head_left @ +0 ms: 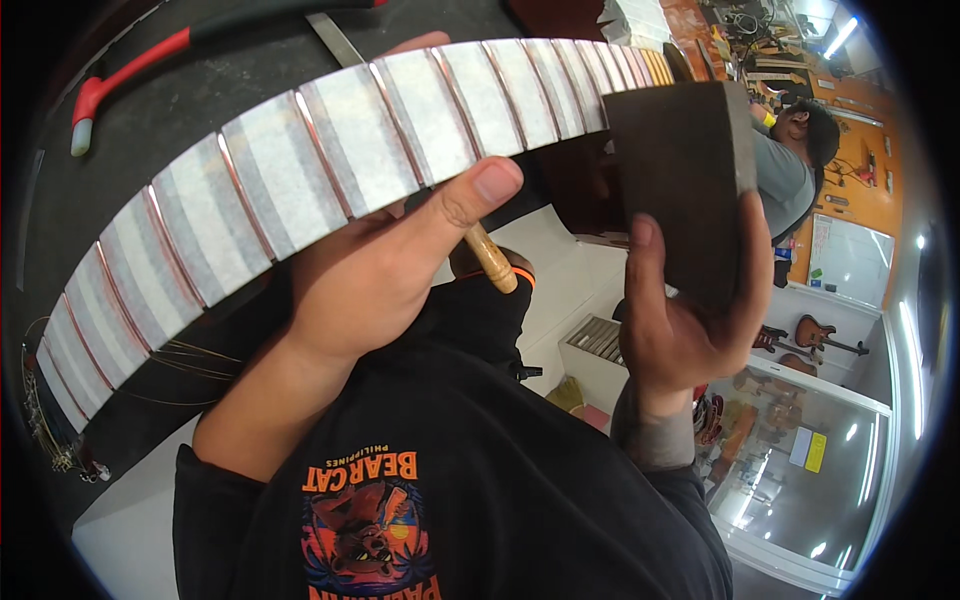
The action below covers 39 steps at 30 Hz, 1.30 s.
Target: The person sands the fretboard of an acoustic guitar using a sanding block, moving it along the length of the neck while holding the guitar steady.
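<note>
A guitar neck (497, 105) spans the view from lower left to upper right, its fingerboard covered in pale tape with copper-coloured frets showing between the strips. My left hand (365, 275) is closed around it from below, thumb resting on the near edge and fingertips just showing beyond the far edge. In my right hand (680, 335) is a dark rectangular block (675, 180), gripped between thumb and fingers. The block stands over the neck's right part and hides some of it. Under the neck, near my left thumb, a turned wooden handle (490, 262) sticks out.
A red-and-black hammer (135, 78) and a flat metal strip (333, 40) lie on the dark bench top beyond the neck. Loose strings (195, 360) trail near the left end. At right are another person (790, 170), a glass case (800, 480) and hanging guitars (825, 335).
</note>
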Motion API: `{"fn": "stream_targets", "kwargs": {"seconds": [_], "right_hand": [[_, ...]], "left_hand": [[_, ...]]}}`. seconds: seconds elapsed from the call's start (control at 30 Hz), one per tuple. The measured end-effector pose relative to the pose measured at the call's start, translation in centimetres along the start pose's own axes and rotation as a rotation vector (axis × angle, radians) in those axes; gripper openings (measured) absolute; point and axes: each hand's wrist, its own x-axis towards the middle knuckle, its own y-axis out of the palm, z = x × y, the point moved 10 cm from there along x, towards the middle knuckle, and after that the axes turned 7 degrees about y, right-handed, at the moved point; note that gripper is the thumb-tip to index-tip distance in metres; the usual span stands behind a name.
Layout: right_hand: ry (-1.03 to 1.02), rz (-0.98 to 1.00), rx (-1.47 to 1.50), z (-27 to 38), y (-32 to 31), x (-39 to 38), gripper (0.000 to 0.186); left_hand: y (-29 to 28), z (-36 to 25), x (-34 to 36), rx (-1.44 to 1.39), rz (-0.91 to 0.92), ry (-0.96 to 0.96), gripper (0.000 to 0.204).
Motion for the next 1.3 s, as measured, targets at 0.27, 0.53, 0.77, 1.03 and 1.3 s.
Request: {"fn": "stream_targets", "kwargs": {"seconds": [0.27,0.53,0.77,1.03,1.3], "right_hand": [[0.092,0.022,0.25,-1.7,3.6,2.6,0.057],[0.168,0.051,0.417,-2.6,5.1,4.4,0.054],[0.158,0.035,0.377,-2.2,3.9,3.5,0.059],[0.042,0.122,0.312,-0.9,3.2,2.4,0.06],[0.09,0.226,0.165,-0.4,7.5,8.8,0.058]], "left_hand": [[0.3,-0.6,-0.1,0.069,-0.014,-0.109,0.064],[-0.6,-0.5,-0.5,-0.013,-0.104,-0.233,0.067],[0.1,-0.2,-0.7,0.073,-0.024,-0.262,0.072],[0.1,-0.2,-0.5,0.042,-0.048,-0.286,0.07],[0.3,-0.4,-0.5,-0.004,-0.056,-0.285,0.068]]}}
